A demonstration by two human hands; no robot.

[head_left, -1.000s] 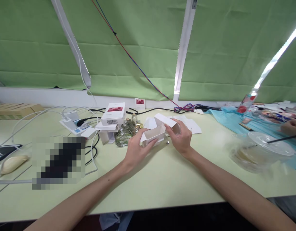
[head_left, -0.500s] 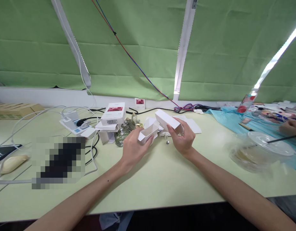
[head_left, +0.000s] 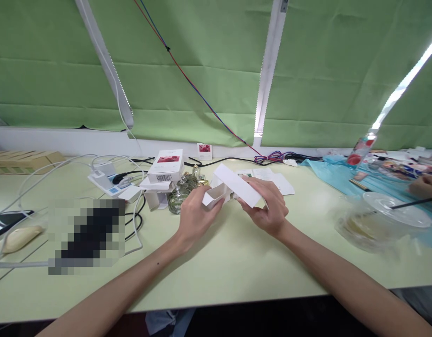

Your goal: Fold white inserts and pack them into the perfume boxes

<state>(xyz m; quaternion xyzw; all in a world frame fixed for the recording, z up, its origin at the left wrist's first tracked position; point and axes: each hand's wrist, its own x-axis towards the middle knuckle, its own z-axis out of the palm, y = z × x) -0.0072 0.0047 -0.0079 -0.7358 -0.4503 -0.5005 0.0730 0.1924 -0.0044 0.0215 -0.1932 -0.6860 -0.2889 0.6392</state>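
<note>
With fingers wrapped round it, my left hand holds a small white open-ended carton, its hollow inside facing up toward me. My right hand grips a second, long white box, tilted, its far end reaching over the left carton. Whether the two cartons touch I cannot tell. Glass bottles with gold-coloured tops stand just left of my left hand. Beside them a white box with a red picture rests on other white boxes. White papers lie behind my right hand.
A power strip and tangled cables lie at the left, near a blurred-out dark object. To the right stand a lidded plastic cup with a straw and a bottle on blue sheeting. Another person's hand is at the right edge.
My right hand has turned its white box and shifted it left, so its far end now overlaps the left carton. My left hand has barely moved.
</note>
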